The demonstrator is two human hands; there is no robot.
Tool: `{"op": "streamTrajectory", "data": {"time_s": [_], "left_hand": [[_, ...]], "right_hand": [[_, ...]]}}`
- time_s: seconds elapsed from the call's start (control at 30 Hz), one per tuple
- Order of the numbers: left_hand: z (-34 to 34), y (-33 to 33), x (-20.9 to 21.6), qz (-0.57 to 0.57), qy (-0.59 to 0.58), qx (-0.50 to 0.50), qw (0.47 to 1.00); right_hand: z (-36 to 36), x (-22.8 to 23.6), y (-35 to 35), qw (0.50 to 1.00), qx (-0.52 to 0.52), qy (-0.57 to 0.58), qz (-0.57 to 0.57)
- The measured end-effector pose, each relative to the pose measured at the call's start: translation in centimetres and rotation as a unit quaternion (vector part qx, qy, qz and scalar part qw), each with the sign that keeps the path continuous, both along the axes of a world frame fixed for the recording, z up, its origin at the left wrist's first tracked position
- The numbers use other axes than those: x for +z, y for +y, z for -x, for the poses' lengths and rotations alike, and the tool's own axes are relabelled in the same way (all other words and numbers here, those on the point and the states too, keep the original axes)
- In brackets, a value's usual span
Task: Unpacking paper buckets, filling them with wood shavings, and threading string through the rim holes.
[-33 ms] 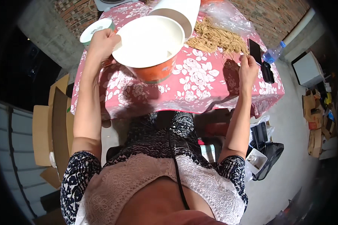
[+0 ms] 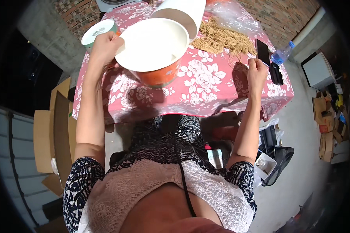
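Note:
My left hand (image 2: 106, 48) is closed on the rim of a large paper bucket (image 2: 159, 75), orange outside and white inside, its mouth tilted toward me. Just left of that hand stands a smaller white-and-green tub (image 2: 98, 32). My right hand (image 2: 257, 72) is closed in a pinch over the table's right side, in front of a heap of tan, string-like strands (image 2: 225, 39). Loose strands trail from the heap toward it, but what its fingers hold, if anything, is too small to make out. Behind the bucket lies a large white cylindrical container (image 2: 182, 13).
A pink floral cloth (image 2: 206, 75) covers the table. On the right are a dark phone (image 2: 263, 52), an open black case (image 2: 276, 73) and a plastic bottle (image 2: 282, 53). A clear plastic bag (image 2: 237, 17) lies behind the strands. Cardboard (image 2: 44, 139) stands at the left.

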State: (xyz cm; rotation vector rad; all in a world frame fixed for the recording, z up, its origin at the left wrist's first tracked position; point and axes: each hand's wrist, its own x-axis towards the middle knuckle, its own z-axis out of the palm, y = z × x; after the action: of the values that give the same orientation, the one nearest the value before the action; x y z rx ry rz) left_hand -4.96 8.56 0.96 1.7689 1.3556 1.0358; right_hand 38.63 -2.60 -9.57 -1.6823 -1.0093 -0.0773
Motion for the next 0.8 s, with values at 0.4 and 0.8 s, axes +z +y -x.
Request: {"op": "streamTrajectory", "data": {"time_s": [0.4, 0.8], "left_hand": [[-0.3, -4.4, -1.9, -0.170, -0.037, 0.124, 0.977], [0.2, -11.1, -2.7, -0.079, -0.194, 0.043, 0.977]], "right_hand": [[1.7, -0.5, -1.4, 0.951, 0.087, -0.262, 0.139], [4.3, 1.2, -2.1, 0.926, 0.110, -0.332, 0.140]]}}
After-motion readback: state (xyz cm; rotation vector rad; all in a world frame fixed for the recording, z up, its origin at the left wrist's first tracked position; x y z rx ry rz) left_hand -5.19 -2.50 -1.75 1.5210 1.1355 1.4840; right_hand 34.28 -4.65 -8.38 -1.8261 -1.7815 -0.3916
